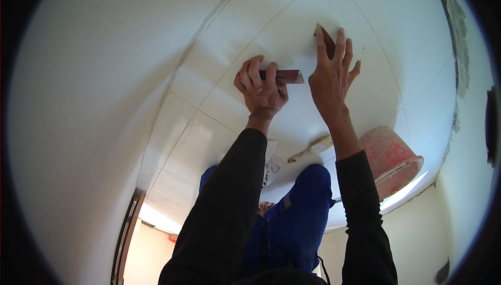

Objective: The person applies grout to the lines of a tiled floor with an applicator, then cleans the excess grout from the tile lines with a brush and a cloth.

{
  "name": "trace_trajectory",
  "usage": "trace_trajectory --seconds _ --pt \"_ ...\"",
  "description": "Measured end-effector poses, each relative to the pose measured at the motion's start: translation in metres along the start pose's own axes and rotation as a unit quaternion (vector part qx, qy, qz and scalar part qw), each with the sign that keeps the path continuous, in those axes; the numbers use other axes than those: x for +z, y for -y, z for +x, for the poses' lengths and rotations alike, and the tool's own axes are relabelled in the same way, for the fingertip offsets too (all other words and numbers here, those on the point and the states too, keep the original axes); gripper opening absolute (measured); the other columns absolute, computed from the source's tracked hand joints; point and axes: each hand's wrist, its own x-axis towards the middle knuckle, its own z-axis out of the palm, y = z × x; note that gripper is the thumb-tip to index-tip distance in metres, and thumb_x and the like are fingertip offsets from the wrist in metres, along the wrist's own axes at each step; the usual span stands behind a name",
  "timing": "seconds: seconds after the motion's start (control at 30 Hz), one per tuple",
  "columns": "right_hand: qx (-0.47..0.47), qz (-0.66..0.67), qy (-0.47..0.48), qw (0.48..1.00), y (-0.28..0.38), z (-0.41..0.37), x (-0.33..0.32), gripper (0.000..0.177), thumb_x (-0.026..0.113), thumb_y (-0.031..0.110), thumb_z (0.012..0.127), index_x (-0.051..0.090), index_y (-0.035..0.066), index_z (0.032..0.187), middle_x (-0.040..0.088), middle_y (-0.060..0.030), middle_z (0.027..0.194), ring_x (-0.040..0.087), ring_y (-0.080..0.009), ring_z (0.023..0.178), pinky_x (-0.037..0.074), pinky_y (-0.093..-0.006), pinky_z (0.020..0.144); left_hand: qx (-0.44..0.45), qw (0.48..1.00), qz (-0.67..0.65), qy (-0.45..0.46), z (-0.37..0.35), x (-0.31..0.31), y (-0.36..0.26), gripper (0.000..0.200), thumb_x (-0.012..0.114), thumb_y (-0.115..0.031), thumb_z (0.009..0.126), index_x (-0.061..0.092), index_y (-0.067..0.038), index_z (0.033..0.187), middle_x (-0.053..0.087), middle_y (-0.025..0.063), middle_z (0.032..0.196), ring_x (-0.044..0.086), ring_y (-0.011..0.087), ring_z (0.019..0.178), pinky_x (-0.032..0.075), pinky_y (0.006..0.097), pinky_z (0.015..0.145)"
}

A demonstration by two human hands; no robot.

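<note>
My left hand [262, 87] has its fingers curled over a flat reddish-brown piece [287, 73] with a pale grey edge, which sticks out to the right over the white tiles [282, 29]. Farther forward, my right hand [332, 76] reaches out with its fingers spread. A second reddish-brown piece [329, 44], narrow and pointed with a light tip, lies under its index and middle fingers against the tile. My right thumb is hidden. I cannot tell whether the pieces are scrapers or folded sheets.
A brush [311, 148] lies on the tiles near my blue-trousered knee [313, 180]. To the right, a stained pinkish-red bucket [389, 154] appears tilted in this view. A plain wall [88, 92] rises at left, and rough grey mortar [459, 39] edges the tiles at right.
</note>
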Motion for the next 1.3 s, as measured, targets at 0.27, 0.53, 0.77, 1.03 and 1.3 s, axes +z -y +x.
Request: trace_trajectory --seconds 0.27,0.53,0.77,1.03,1.3 --pt "-0.010 -0.011 0.000 1.000 0.001 -0.004 0.003 0.071 0.058 -0.004 0.092 0.052 0.020 0.158 0.032 -0.0215 0.169 0.035 -0.0478 0.153 0.031 -0.0825 0.110 0.005 1.000 0.000 -0.002 -0.002 0.000 0.000 0.053 0.072 -0.010 0.068 0.059 -0.021 0.119 0.041 0.0088 0.147 0.038 0.0362 0.141 0.030 0.0592 0.112" --pt "-0.007 0.013 -0.024 1.000 -0.001 0.007 0.004 0.075 0.058 -0.005 0.091 0.051 0.023 0.160 0.032 -0.0209 0.168 0.035 -0.0476 0.153 0.031 -0.0831 0.109 0.013 1.000 -0.017 -0.002 -0.001 -0.001 -0.001 0.056 0.069 -0.006 0.068 0.058 -0.019 0.122 0.040 0.0117 0.149 0.036 0.0382 0.140 0.029 0.0585 0.110" --pt "-0.017 0.012 -0.061 0.998 -0.010 0.031 0.004 0.077 0.061 -0.003 0.090 0.049 0.024 0.161 0.033 -0.0212 0.168 0.034 -0.0475 0.153 0.031 -0.0818 0.110 0.008 1.000 -0.006 0.005 -0.005 -0.002 0.000 0.054 0.068 -0.006 0.069 0.058 -0.019 0.121 0.040 0.0111 0.149 0.036 0.0381 0.140 0.029 0.0583 0.111" --pt "-0.014 0.020 -0.051 0.998 -0.015 0.026 0.001 0.084 0.061 -0.008 0.086 0.049 0.025 0.162 0.032 -0.0196 0.169 0.034 -0.0480 0.154 0.030 -0.0813 0.112 0.000 1.000 0.002 0.007 -0.005 0.001 0.001 0.051 0.071 -0.010 0.070 0.059 -0.021 0.118 0.040 0.0081 0.148 0.037 0.0354 0.141 0.030 0.0588 0.112" --pt "-0.008 0.043 -0.042 0.998 -0.017 0.024 0.002 0.085 0.059 -0.011 0.085 0.049 0.025 0.161 0.032 -0.0195 0.169 0.034 -0.0468 0.155 0.029 -0.0817 0.113 0.004 1.000 -0.009 -0.006 -0.001 0.000 0.001 0.050 0.071 -0.011 0.069 0.060 -0.022 0.117 0.041 0.0077 0.147 0.037 0.0354 0.142 0.029 0.0572 0.113"
